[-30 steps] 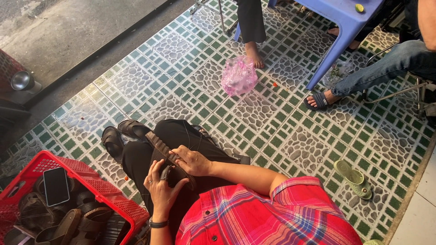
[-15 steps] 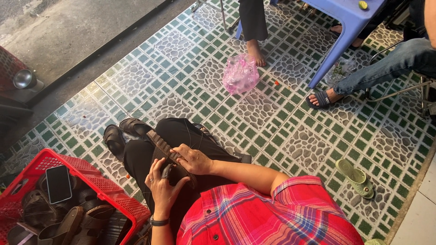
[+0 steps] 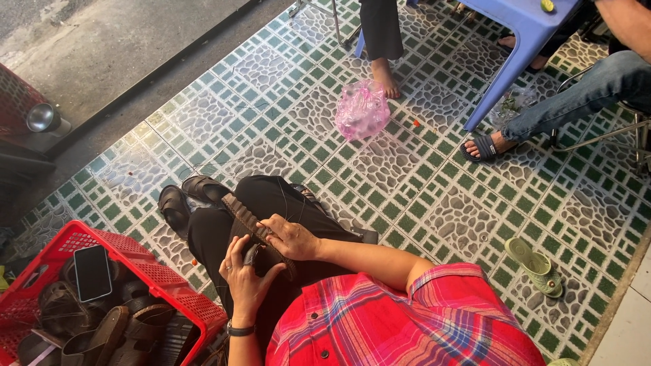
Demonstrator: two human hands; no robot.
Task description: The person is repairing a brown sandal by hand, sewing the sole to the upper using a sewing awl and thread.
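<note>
I sit on a tiled floor with a brown woven sandal piece point(image 3: 243, 213) lying along my lap on my black trousers. My right hand point(image 3: 293, 237) presses down on its near end, fingers curled over it. Just below, my left hand point(image 3: 245, 279), with a watch on the wrist, holds the same end from underneath, along with a small dark object point(image 3: 251, 255) that I cannot make out. A thin thread point(image 3: 296, 203) runs up from the work.
A red plastic basket point(image 3: 159, 280) at lower left holds brown sandals and a phone point(image 3: 92, 272). A pink plastic bag point(image 3: 362, 110) lies ahead. Other people's legs surround a blue plastic table point(image 3: 522, 41). A green slipper point(image 3: 534, 265) lies at right.
Both hands stay on the sandal piece with only slight finger movement. The view has shifted a little.
</note>
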